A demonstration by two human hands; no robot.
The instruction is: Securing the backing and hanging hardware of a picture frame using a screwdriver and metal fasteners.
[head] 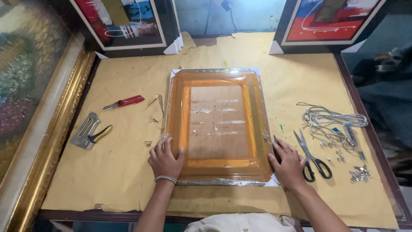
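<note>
A rectangular picture frame (216, 77) lies face down in the middle of the table, wrapped in clear orange-tinted film, with a wooden back panel showing through. My left hand (164, 160), with a beaded bracelet on the wrist, rests flat on the frame's near left corner. My right hand (286, 162) presses on the near right edge with fingers spread. Neither hand holds anything.
The table is covered with brown paper (128, 172). A red box cutter (124, 102) and a staple gun (88, 132) lie to the left. Black-handled scissors (314, 158), coiled wire (330, 121) and small metal fittings (360, 173) lie to the right. Framed paintings (128, 23) lean at the back; a gold frame (51, 129) stands left.
</note>
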